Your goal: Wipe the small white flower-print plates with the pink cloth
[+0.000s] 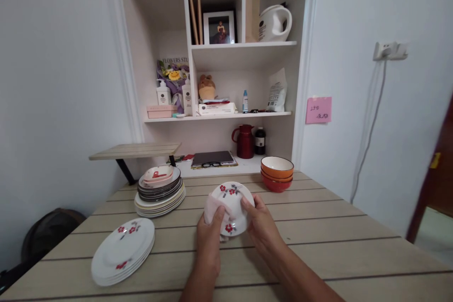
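A small white plate [238, 203] with red flowers is held up above the table, tilted toward me. My right hand [261, 219] grips its right edge, thumb on the face and fingers behind. A pale pink cloth [216, 206] lies over the plate's left side, pinched there by my left hand [211, 231] with the thumb in front. Some of the cloth shows below the rim; the fingers behind the plate are hidden. To the left sits a stack of larger white flowered plates [122, 250].
Behind that stack stands another pile of plates [161, 198], topped by small dishes [158, 174]. Orange and red bowls [277, 173] are stacked at the back right of the slatted table [318, 240]. A raised wooden shelf [136, 151] overhangs the back left, and a red jug [245, 142] stands in the alcove.
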A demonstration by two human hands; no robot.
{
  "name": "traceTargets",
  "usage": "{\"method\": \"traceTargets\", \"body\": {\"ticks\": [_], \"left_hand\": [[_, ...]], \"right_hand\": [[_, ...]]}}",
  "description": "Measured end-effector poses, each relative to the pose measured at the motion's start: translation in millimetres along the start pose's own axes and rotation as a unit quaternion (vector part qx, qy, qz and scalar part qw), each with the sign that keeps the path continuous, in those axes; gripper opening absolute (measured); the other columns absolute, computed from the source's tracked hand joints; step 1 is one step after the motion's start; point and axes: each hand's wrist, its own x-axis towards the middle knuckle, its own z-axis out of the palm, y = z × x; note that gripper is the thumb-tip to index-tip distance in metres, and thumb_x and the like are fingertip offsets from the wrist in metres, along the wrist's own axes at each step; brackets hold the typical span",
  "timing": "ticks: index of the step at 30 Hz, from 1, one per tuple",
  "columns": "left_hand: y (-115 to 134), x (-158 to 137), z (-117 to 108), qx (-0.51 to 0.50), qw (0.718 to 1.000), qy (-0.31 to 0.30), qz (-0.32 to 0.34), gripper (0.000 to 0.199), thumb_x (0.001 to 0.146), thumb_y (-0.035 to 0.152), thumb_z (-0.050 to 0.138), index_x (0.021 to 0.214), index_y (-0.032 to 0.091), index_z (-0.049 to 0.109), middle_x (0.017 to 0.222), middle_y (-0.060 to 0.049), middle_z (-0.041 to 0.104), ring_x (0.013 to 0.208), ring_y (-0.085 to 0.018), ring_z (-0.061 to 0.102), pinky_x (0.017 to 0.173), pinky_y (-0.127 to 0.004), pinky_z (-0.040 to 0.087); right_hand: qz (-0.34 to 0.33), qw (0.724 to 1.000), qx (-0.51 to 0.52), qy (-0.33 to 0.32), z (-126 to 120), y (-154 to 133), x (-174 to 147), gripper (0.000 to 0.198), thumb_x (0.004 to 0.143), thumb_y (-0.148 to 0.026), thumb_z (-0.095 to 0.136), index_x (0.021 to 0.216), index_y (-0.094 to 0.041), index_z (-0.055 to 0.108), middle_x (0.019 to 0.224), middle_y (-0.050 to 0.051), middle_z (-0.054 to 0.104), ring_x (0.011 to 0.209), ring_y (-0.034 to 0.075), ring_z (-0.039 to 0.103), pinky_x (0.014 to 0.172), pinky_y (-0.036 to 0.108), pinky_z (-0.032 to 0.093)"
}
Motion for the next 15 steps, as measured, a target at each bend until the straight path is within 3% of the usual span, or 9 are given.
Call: {"method": "traceTargets", "body": {"ticks": [5,8,11,15], "left_hand": [[-4,3,-3,-0.005,0.999,0.031,0.010,0.061,0.062,0.056,0.078,0.100,0.009,0.069,0.069,-0.007,0.072,0.052,-0.017,0.062,0.044,-0.023,0.044],[-2,3,-3,0.014,0.999,0.031,0.017,0.057,0.060,0.052,0.080,0.095,0.009,0.070,0.073,-0.008,0.073,0.058,-0.018,0.064,0.053,-0.026,0.050],[4,1,-1,0.058,0.997,0.015,0.039,0.049,0.059,0.046,0.081,0.091,0.010,0.072,0.075,-0.007,0.073,0.063,-0.018,0.064,0.059,-0.026,0.052],[10,-1,2,0.121,0.989,-0.014,0.089,0.034,0.060,0.037,0.080,0.082,0.012,0.073,0.069,-0.004,0.071,0.062,-0.017,0.061,0.057,-0.024,0.050]], "right_hand": [[0.073,0.995,-0.052,-0.032,0,-7,2,0.040,0.065,-0.037,0.081,0.091,-0.021,0.055,0.077,0.000,0.068,0.060,0.015,0.059,0.055,0.025,0.045],[-0.011,0.984,-0.171,-0.051,-3,-18,0,0.034,0.072,-0.039,0.074,0.095,-0.022,0.055,0.083,0.000,0.068,0.070,0.017,0.061,0.061,0.027,0.046],[-0.141,0.928,-0.331,-0.093,-7,-30,0,0.026,0.076,-0.033,0.068,0.098,-0.024,0.058,0.089,0.000,0.067,0.080,0.019,0.060,0.071,0.029,0.045],[-0.225,0.826,-0.501,-0.127,-12,-41,3,0.007,0.080,-0.029,0.064,0.081,-0.022,0.062,0.076,0.001,0.064,0.074,0.020,0.058,0.069,0.030,0.042]]}}
